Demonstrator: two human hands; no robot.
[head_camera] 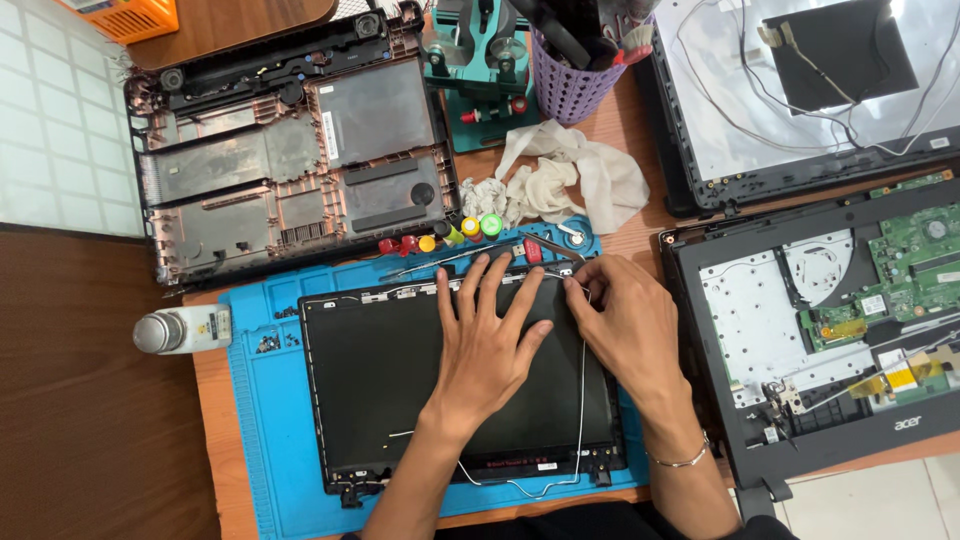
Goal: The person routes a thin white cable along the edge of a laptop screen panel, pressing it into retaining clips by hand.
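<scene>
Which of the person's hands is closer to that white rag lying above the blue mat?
The right. The right hand pinches at the screen panel's top right corner, just below the white rag. The left hand lies flat on the panel's middle, farther down and to the left.

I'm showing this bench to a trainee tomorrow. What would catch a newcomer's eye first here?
First, the two hands in the middle: the left hand lies flat on a dark laptop screen panel, while the right hand pinches at its upper right corner. The panel rests on a bright blue mat. Next come the empty laptop shell at upper left and the green circuit board at right.
</scene>
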